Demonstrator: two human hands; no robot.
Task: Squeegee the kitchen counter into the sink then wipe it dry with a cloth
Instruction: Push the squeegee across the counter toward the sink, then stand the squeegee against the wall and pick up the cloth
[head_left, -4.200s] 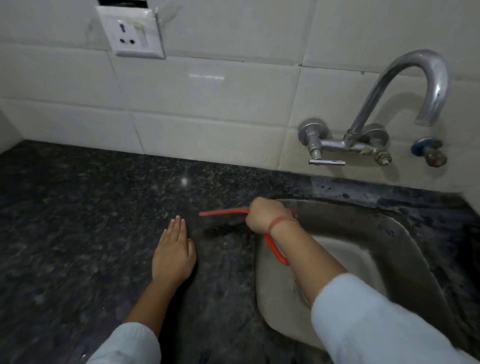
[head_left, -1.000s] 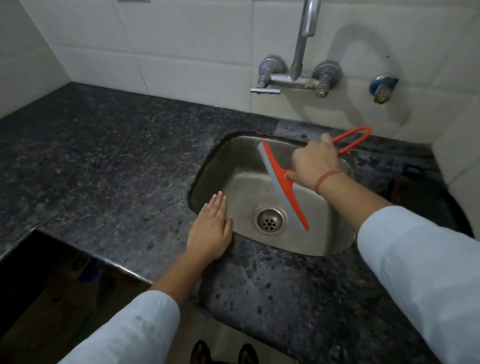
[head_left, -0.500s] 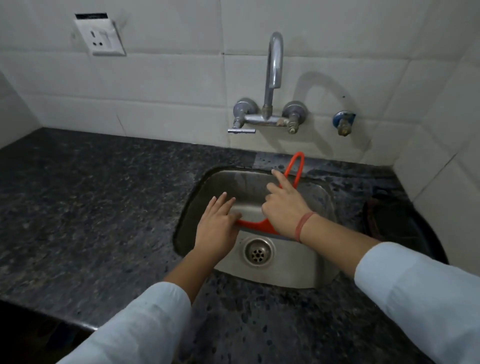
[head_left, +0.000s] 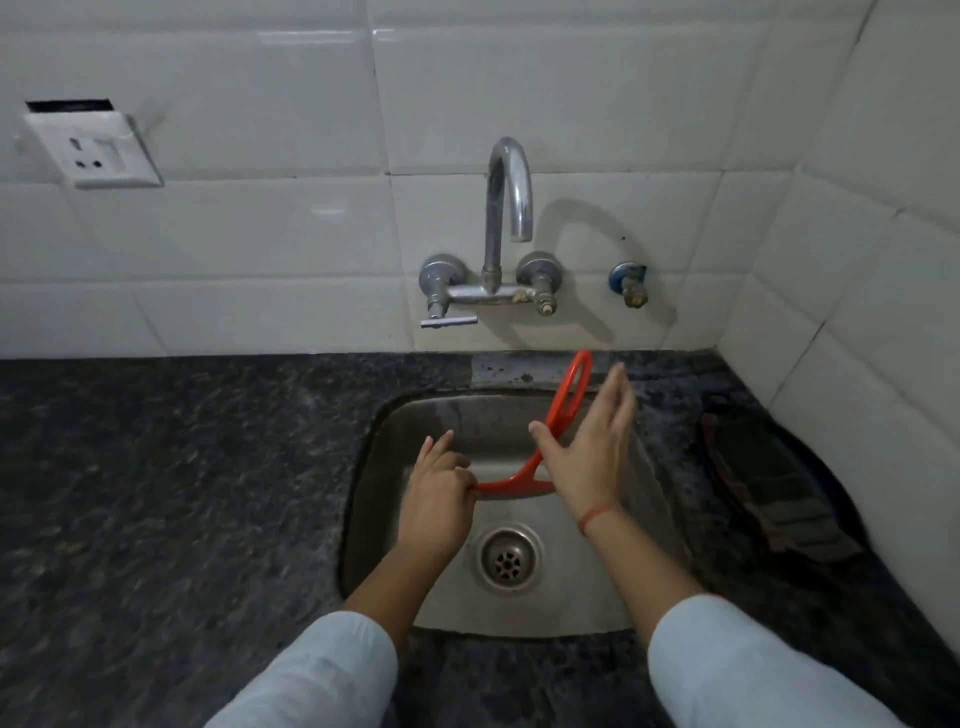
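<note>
Orange plastic squeegee (head_left: 511, 488) over the steel sink (head_left: 374, 457) has switched hands: left hand (head_left: 439, 506) now grips its blade end, while right hand (head_left: 587, 457) has opened, fingers straight, hiding the blade's other end.

The squeegee (head_left: 514, 487) blade's ends hide behind the left hand (head_left: 439, 501) and the blurred right hand (head_left: 589, 452). At 3 o'clock a dark object (head_left: 769, 483) is too dim to identify. The sleeves (head_left: 322, 675) run off at 6 o'clock.

The squeegee (head_left: 511, 487) is orange-red, the sink (head_left: 483, 421) dull steel grey, the tabletop (head_left: 182, 467) black speckled with grey flecks, the wall tiles (head_left: 260, 234) glossy white, the tap (head_left: 511, 192) silver, the socket (head_left: 93, 150) white, the sleeves (head_left: 753, 670) pale bluish white, and the wrist thread (head_left: 597, 514) red.
</note>
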